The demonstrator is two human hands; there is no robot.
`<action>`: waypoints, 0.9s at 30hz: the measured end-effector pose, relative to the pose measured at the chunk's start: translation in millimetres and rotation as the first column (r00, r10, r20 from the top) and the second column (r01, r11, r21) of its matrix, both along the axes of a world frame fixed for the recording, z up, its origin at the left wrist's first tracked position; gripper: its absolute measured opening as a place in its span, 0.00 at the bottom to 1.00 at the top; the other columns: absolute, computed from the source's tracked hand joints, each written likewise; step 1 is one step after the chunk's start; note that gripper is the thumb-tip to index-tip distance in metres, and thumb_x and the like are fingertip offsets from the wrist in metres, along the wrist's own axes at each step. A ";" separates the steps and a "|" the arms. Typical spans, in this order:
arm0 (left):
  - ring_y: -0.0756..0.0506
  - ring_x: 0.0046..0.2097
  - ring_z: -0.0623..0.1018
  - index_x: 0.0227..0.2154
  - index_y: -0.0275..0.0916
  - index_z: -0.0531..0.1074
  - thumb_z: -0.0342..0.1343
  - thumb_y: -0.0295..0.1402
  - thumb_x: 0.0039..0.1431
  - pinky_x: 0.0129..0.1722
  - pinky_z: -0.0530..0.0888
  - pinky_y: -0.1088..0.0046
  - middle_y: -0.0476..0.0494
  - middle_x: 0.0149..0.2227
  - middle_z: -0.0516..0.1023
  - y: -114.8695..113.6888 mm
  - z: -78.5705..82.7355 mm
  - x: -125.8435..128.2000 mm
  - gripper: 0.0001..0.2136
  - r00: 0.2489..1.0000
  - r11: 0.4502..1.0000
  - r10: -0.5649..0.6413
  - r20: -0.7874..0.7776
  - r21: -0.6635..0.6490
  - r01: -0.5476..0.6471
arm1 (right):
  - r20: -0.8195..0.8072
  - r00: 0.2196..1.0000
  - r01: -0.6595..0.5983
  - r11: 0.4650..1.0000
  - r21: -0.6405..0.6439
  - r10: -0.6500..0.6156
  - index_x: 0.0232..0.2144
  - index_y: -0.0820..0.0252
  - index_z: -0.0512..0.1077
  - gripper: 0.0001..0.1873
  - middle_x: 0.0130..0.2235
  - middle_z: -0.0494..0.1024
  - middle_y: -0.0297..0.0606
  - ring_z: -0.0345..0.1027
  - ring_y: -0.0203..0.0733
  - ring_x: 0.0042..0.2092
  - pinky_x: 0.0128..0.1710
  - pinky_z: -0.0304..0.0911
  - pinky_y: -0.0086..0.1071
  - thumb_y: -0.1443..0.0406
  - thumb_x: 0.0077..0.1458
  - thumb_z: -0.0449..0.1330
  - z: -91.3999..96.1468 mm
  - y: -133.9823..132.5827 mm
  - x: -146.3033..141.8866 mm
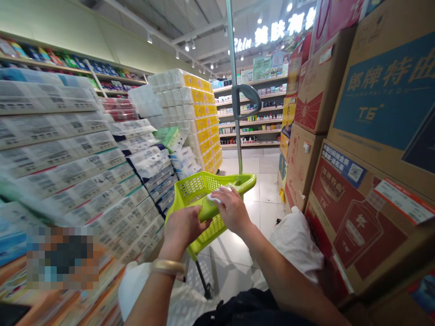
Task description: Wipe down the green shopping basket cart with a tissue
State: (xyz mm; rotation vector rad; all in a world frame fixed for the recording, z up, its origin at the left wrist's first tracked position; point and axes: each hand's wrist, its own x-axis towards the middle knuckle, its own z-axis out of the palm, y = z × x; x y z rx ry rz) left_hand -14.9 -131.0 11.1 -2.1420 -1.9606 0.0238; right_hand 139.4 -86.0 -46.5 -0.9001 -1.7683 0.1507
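Observation:
A lime-green plastic shopping cart basket (pixel 213 231) with perforated walls stands tilted in front of me on thin dark legs. My left hand (pixel 181 226), a gold-coloured bangle on its wrist, is closed around the near rim. On the same rim, a little farther right, my right hand (pixel 234 209) presses a white cloth or tissue (pixel 213 198) against the green plastic; its fingers partly hide it. Beyond the basket rises a grey metal pole (pixel 239 154) with a grey loop handle (pixel 249 100).
Stacked paper packs (pixel 68 129) fill the left side, and yellow-and-white packs (pixel 204 115) stand behind them. Cardboard cartons (pixel 367 217) rise close on the right. Stocked shelves (pixel 253 122) lie at the back, across a tiled floor (pixel 267 181).

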 end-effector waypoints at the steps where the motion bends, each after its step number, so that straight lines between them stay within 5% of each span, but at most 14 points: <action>1: 0.36 0.41 0.81 0.38 0.42 0.75 0.49 0.50 0.57 0.39 0.73 0.63 0.37 0.37 0.82 -0.4 0.2 -0.3 0.18 1.000 1.000 0.002 -0.003 -0.002 -0.002 | -0.019 0.998 0.052 0.998 -0.031 -0.053 0.43 0.53 0.76 0.13 0.48 0.81 0.35 0.68 0.45 0.57 0.65 0.49 0.49 0.68 0.62 0.54 0.8 3.1 4.6; 6: 0.35 0.40 0.81 0.36 0.42 0.75 0.50 0.49 0.56 0.36 0.73 0.63 0.38 0.36 0.83 -0.9 -0.2 -1.1 0.17 1.000 1.000 -0.012 -0.012 0.005 0.012 | -0.088 0.965 0.237 0.965 -0.114 -0.248 0.42 0.56 0.77 0.14 0.49 0.80 0.40 0.66 0.50 0.58 0.64 0.47 0.55 0.70 0.60 0.53 1.8 11.0 12.8; 12: 0.36 0.41 0.81 0.37 0.43 0.75 0.49 0.47 0.57 0.36 0.73 0.63 0.39 0.37 0.83 -3.1 -1.1 -3.4 0.16 1.000 1.000 -0.005 -0.012 0.011 0.005 | 0.017 1.000 0.010 1.000 0.021 -0.010 0.43 0.52 0.77 0.14 0.48 0.80 0.35 0.67 0.43 0.56 0.65 0.49 0.45 0.69 0.61 0.54 1.2 -7.7 -8.3; 19: 0.39 0.42 0.81 0.38 0.44 0.74 0.51 0.46 0.55 0.38 0.72 0.66 0.41 0.38 0.83 -3.8 1.6 -0.3 0.15 1.000 1.000 0.004 -0.016 -0.020 -0.004 | -0.087 0.982 0.162 0.982 -0.093 -0.170 0.42 0.55 0.77 0.14 0.48 0.80 0.39 0.66 0.47 0.57 0.64 0.50 0.51 0.69 0.60 0.53 3.9 6.1 14.7; 24: 0.38 0.42 0.81 0.40 0.43 0.74 0.49 0.45 0.58 0.39 0.72 0.66 0.40 0.39 0.83 -4.0 2.1 4.4 0.15 1.000 1.000 -0.018 0.007 0.000 0.018 | 0.023 0.996 -0.083 0.995 0.056 0.081 0.43 0.51 0.77 0.12 0.47 0.81 0.35 0.68 0.43 0.55 0.63 0.53 0.45 0.67 0.61 0.55 1.7 -12.8 -6.5; 27: 0.38 0.43 0.81 0.39 0.43 0.75 0.50 0.45 0.57 0.39 0.72 0.66 0.39 0.39 0.83 -3.4 1.1 4.4 0.15 1.000 1.000 -0.019 0.019 0.007 0.019 | -0.009 0.998 -0.062 0.996 0.057 0.063 0.43 0.52 0.77 0.13 0.46 0.81 0.35 0.69 0.43 0.54 0.63 0.54 0.44 0.67 0.62 0.54 0.1 -10.9 -3.5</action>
